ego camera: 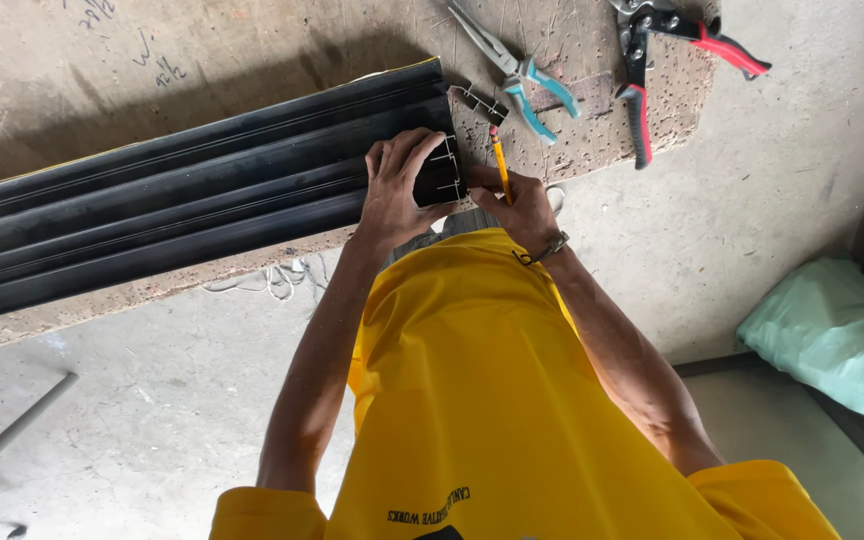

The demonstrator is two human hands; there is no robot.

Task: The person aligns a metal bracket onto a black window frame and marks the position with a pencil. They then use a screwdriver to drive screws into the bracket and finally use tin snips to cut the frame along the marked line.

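A long black ribbed profile (pixel 182 190) lies across a worn wooden bench (pixel 72 60), its right end carrying thin white scribed lines. My left hand (pixel 402 185) presses down on that end, fingers curled over it. Just to its right, my right hand (pixel 524 205) holds a yellow pencil (pixel 499 162) with the tip pointing at the bench beside the profile's end. A bracelet sits on my right wrist. My yellow shirt (pixel 492 400) fills the lower middle of the view.
Long-nose pliers with teal handles (pixel 522 75) and red-and-black snips (pixel 652 60) lie on the bench beyond my hands, with a small black offcut (pixel 477 100) near them. A pale green sack (pixel 837 335) rests at the right; a grey pipe (pixel 12 430) crosses the concrete floor at lower left.
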